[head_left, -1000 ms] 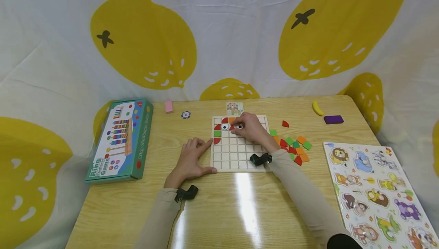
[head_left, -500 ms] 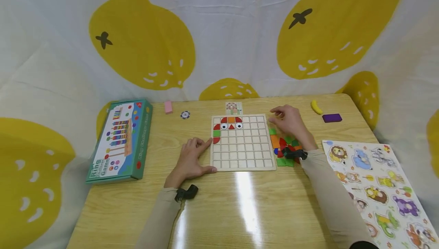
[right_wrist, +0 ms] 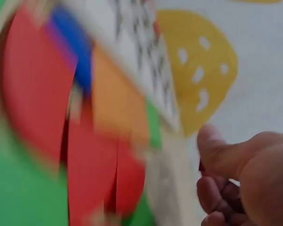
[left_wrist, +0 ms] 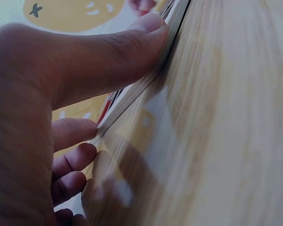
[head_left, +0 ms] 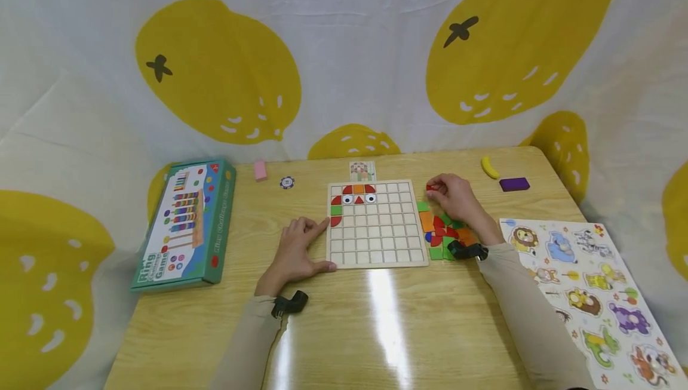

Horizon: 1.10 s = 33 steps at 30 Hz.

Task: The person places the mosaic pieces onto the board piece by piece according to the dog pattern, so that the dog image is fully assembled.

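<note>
Pinching a red piece [head_left: 430, 187] at the fingertips of the right hand [head_left: 454, 196], near the right edge of the grid board [head_left: 376, 240].
The piece is sticking out toward the board, between thumb and curled fingers; being partly covered, it is not showing its full shape. The left hand [head_left: 294, 252], with relaxed fingers, is touching the board's left edge and near-left corner. Loose coloured pieces [head_left: 441, 236] are lying beside the board, nearer to the person than the right hand.
</note>
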Available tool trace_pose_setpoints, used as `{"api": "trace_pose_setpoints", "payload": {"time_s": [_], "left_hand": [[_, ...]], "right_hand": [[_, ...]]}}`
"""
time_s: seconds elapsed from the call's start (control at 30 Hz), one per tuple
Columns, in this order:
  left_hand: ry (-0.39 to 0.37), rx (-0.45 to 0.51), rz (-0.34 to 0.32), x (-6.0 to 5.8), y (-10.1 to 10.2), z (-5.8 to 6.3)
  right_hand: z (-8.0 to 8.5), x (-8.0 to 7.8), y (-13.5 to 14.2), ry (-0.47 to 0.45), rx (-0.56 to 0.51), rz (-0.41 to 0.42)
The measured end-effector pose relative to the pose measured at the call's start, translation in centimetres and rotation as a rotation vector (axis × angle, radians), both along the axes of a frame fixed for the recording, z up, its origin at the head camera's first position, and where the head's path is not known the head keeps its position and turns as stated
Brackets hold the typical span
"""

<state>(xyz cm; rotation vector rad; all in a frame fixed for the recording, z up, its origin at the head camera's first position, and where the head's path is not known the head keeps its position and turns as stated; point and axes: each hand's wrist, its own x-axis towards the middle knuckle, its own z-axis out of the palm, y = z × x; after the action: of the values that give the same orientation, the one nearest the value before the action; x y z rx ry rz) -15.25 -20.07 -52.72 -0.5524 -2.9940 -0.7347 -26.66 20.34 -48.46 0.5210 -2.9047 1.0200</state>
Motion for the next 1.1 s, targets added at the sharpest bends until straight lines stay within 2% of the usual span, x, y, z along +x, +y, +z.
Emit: {"api": "trace_pose_setpoints", "payload": {"time_s": [0.1,0.17,0.3,0.43,0.57,0.8,0.97,1.1], "left_hand": [[0.004,0.005,0.007,0.1,0.0,-0.2],[0.013,0.010,0.009,0.1,-0.1,-0.2],[0.020,0.021,-0.003,0.1,-0.1,-0.2],[0.012,0.027,-0.011,0.1,0.1,-0.2],[0.001,0.016,-0.004,0.1,0.0,-0.1],[0.016,0.022,-0.007,0.1,-0.1,0.1],[0.009,0.020,-0.011,0.0,-0.1,0.0],[0.011,0.018,-0.010,0.0,0.0,-0.1]], "right_hand": [[0.0,0.6,-2.6,0.026,-0.118,0.061],[-0.2,0.8,-4.7,0.022,-0.157,0.117],[-0.9,1.3,-8.5,-0.020,-0.163,0.209],[-1.5,1.8,-10.7,-0.046,-0.157,0.229],[-1.7,2.0,-11.5,-0.048,-0.142,0.213],[-2.0,1.7,-11.4,-0.026,-0.119,0.177],[-1.8,1.7,-11.5,-0.039,-0.107,0.130],[-1.6,1.9,-11.5,-0.049,-0.113,0.128]]}}
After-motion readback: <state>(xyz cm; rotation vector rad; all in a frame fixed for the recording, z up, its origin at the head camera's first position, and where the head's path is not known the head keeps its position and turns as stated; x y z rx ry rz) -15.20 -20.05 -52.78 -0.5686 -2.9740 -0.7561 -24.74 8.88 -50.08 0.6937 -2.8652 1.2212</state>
